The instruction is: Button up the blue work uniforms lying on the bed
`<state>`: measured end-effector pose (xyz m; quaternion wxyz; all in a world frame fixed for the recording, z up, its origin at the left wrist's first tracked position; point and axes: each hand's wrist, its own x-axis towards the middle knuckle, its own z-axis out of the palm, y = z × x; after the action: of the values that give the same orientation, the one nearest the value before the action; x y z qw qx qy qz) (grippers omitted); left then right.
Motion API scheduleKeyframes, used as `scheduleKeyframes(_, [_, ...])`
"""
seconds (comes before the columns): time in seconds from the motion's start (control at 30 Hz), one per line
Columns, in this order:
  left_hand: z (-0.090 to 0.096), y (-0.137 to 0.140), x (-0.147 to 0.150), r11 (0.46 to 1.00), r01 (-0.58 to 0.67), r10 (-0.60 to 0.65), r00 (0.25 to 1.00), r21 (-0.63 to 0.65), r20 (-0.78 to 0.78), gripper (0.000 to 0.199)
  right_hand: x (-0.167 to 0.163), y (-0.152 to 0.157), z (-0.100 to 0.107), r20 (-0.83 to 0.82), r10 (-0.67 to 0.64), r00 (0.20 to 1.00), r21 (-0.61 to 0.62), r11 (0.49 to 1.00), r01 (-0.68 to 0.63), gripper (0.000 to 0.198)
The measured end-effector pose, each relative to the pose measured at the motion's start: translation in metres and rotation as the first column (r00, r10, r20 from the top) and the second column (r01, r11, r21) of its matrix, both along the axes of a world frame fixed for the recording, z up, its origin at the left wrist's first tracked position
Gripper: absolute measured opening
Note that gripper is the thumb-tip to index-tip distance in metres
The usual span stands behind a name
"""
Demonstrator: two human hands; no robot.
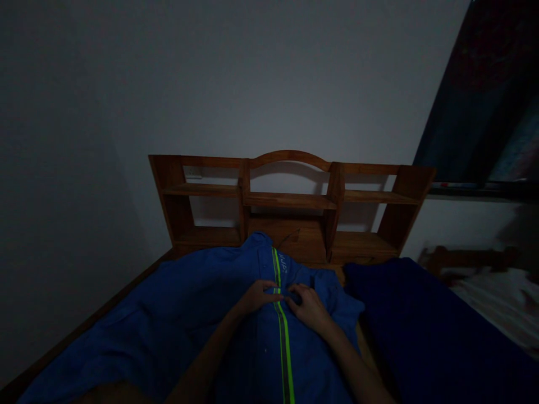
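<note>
A blue work jacket lies spread out, with a yellow-green and grey reflective strip running down it and pale lettering near its upper part. My left hand pinches a bit of the jacket's cloth at the strip, thumb and fingers bent around it. Just right of the strip, my right hand has its fingers curled on the same part of the jacket, close to the left fingertips. Dim light hides the exact fold between the hands.
Behind the jacket stands a wooden headboard with open shelves, against a pale wall. A dark blue folded cloth or pad lies at the right. Farther right are whitish cloth and a dark curtained window.
</note>
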<state>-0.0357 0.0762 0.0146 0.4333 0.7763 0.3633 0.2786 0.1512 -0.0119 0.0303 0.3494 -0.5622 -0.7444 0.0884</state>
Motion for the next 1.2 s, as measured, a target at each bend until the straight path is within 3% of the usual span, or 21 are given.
scheduleKeyframes(0.5, [-0.006, -0.002, 0.005, 0.975, -0.053, 0.059, 0.998, 0.215, -0.021, 0.03, 0.006, 0.002, -0.001, 0.03, 0.059, 0.998, -0.015, 0.998, -0.058, 0.016])
scheduleKeyframes(0.77, [0.007, -0.009, 0.005, 0.966, -0.037, 0.047, 0.998, 0.254, -0.032, 0.027, 0.009, 0.004, -0.004, 0.032, 0.047, 0.998, 0.006, 0.999, -0.047, 0.017])
scheduleKeyframes(1.03, [0.008, -0.013, 0.006, 0.963, -0.04, 0.05, 0.998, 0.268, -0.033, 0.029, 0.007, 0.003, -0.002, -0.046, 0.051, 0.998, 0.015, 0.999, -0.05, 0.014])
scheduleKeyframes(1.2, [0.015, -0.016, 0.008, 0.973, 0.025, -0.028, 1.0, 0.23, 0.008, 0.027, 0.006, 0.001, 0.004, -0.078, 0.032, 0.996, 0.014, 0.999, -0.031, 0.016])
